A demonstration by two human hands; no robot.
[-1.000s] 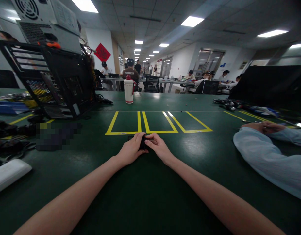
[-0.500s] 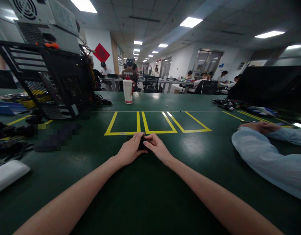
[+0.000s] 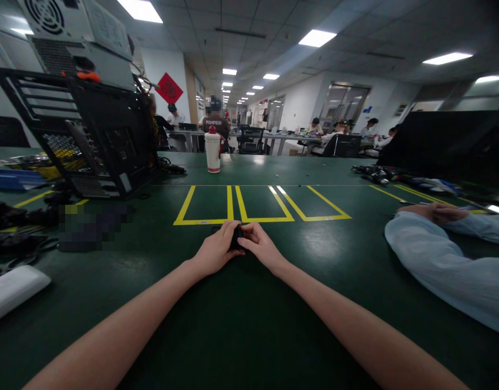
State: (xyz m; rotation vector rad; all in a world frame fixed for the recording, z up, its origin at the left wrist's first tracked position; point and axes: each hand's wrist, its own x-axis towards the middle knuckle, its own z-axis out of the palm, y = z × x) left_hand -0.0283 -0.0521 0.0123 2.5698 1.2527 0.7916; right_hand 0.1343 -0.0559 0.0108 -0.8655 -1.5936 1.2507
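Note:
A small black object (image 3: 235, 238) sits between my two hands, low over the green table (image 3: 233, 325); its kind is hidden by the fingers. My left hand (image 3: 217, 246) is closed round its left side, fingers over the top and thumb along the near edge. From the right, my right hand (image 3: 262, 246) pinches the same object with thumb and fingertips. Just beyond the hands, yellow tape lines (image 3: 261, 220) mark three open-backed boxes on the tabletop.
A white cup with a red lid (image 3: 213, 153) stands farther back. At the left are an open computer case (image 3: 107, 135) with a power supply (image 3: 90, 35) on top, cables, and a white object (image 3: 17, 292). A co-worker's light blue sleeve (image 3: 440, 260) rests at the right.

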